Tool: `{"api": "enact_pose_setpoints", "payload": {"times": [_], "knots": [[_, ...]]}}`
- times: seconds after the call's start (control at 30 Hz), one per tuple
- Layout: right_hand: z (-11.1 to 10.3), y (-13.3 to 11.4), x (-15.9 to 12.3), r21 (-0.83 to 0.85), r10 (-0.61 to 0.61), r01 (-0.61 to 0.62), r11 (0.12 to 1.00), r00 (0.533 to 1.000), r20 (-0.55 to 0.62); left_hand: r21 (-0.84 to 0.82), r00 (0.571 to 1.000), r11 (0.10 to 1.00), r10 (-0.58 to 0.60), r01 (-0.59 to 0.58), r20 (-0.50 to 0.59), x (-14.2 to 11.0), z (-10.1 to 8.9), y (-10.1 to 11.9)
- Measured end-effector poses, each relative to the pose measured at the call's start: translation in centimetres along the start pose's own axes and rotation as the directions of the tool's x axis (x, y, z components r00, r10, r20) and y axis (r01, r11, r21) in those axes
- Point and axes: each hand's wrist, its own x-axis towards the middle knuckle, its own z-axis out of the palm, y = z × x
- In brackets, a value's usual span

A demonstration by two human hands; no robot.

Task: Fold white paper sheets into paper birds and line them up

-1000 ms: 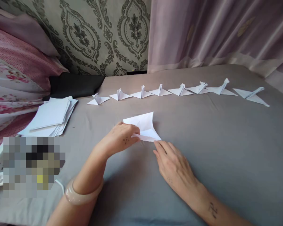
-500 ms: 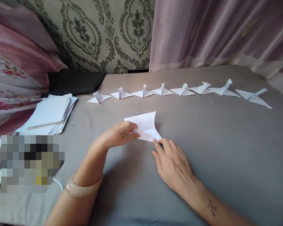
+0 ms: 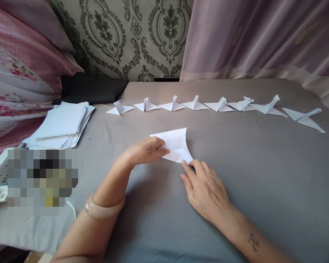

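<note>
A partly folded white paper [image 3: 176, 143] lies on the grey bedsheet [image 3: 263, 171] in front of me. My left hand [image 3: 146, 150] rests on the paper's left side, fingers curled and pressing a folded flap down. My right hand [image 3: 204, 186] lies flat on the sheet, fingers stretched out, with its fingertips touching the paper's near right corner.
Several finished white paper birds [image 3: 194, 104] stand in a row across the far side of the sheet. A stack of blank white sheets [image 3: 61, 124] lies at the left, behind it a black cushion [image 3: 90, 89]. Pink floral bedding [image 3: 13, 73] and a curtain [image 3: 263, 36] border the bed.
My left hand has pressed the near flap flatter onto the paper. My right hand's fingertips have slid up to the paper's near corner. The view has shifted slightly.
</note>
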Motion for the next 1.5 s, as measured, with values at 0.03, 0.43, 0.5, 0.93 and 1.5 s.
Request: {"api": "enact_pose_setpoints", "payload": {"times": [0.03,0.43,0.5,0.93,1.5], "knots": [[0.0,0.0,0.2,-0.007,-0.001,0.001,1.000,1.000,0.004,-0.012,1.000,1.000,0.003,-0.003,0.006,0.0,-0.1,0.0],[-0.2,-0.2,1.0,-0.041,-0.018,0.019,0.999,0.999,0.030,-0.027,1.000,0.999,-0.020,0.020,-0.001,0.2,0.1,-0.2],[-0.2,-0.1,0.7,-0.028,-0.019,0.020,0.999,0.999,0.031,-0.033,1.000,0.999,-0.001,0.001,-0.003,0.2,0.1,-0.2],[-0.8,1.2,-0.6,0.213,0.068,-0.036,0.976,0.987,-0.143,0.012,0.957,0.972,0.232,-0.233,-0.174,-1.7,0.8,-0.1],[-0.5,-3.2,2.7,-0.288,-0.368,0.361,0.887,0.929,0.031,0.049,0.814,0.998,0.063,-0.043,-0.578,-8.5,7.7,-4.5]]}}
